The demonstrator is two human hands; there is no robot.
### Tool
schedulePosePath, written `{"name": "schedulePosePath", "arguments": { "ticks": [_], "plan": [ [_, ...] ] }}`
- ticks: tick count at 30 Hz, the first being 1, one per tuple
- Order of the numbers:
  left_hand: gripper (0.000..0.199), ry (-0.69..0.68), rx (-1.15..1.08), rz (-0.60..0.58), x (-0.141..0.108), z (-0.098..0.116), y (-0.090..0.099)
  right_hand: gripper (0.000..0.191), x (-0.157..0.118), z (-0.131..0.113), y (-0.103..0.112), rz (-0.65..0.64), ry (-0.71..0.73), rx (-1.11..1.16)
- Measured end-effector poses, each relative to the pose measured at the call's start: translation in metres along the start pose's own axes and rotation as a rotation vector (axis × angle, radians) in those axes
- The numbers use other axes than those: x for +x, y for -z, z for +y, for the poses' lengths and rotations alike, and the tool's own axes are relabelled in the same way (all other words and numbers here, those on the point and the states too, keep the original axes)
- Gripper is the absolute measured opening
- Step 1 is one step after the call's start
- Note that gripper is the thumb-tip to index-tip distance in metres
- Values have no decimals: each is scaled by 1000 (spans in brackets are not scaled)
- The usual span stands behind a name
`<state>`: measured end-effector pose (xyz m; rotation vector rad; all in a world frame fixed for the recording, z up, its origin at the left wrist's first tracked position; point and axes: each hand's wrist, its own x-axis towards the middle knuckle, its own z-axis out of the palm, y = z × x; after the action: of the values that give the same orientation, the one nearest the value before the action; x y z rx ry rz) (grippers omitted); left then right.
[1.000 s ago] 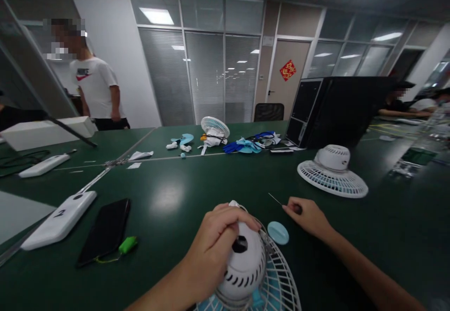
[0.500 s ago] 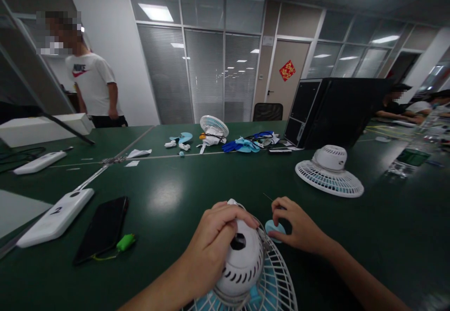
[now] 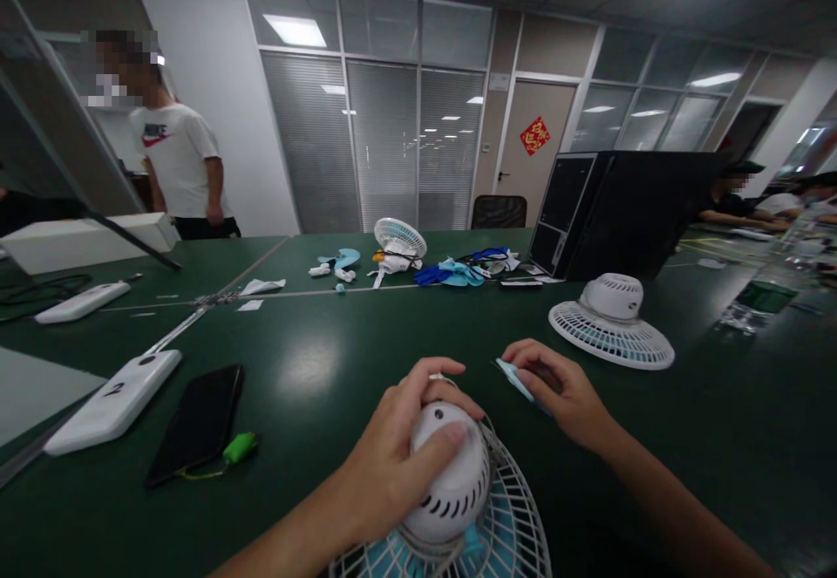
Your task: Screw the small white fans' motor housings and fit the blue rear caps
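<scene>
A white fan (image 3: 458,495) lies face down at the table's near edge, its round motor housing up and light blue blades showing through the grille. My left hand (image 3: 405,447) is wrapped over the housing, thumb across its top and fingers along the far side. To the right of the fan, my right hand (image 3: 555,386) grips a thin light blue disc-like piece (image 3: 516,379), now seen nearly edge-on above the table. A thin wire or cord end shows by that piece. My palm hides part of the housing.
A second white fan (image 3: 611,321) lies face down on the right, near a black computer case (image 3: 628,212). Further back are a small upright fan (image 3: 398,247) and blue gloves (image 3: 451,273). A phone (image 3: 196,421) and white power bank (image 3: 116,404) lie left. A person (image 3: 180,159) stands behind.
My right hand has lifted the light blue piece off the table and tilted it. My left thumb has moved onto the housing's top, where the dark opening no longer shows.
</scene>
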<state>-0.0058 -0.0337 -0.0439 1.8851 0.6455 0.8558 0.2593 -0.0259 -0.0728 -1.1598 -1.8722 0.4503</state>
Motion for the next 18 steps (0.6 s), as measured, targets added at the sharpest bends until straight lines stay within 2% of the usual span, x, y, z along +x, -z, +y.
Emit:
{"name": "schedulePosePath", "arguments": {
  "ticks": [4, 7, 12, 16, 18],
  "plan": [
    [102, -46, 31, -125, 0, -3, 8, 15, 14, -59, -5, -75, 313, 104],
    [126, -51, 82, -168, 2, -5, 14, 13, 25, -88, -12, -222, 429, 38],
    [128, -48, 114, -136, 3, -5, 14, 8, 33, -100, -19, -342, 505, -94],
    [123, -63, 103, -131, 4, -4, 12, 5, 33, -98, -20, -398, 479, -67],
    [120, -70, 102, -119, 5, -3, 12, 6, 33, -97, -22, -384, 481, -35]
  ]
}}
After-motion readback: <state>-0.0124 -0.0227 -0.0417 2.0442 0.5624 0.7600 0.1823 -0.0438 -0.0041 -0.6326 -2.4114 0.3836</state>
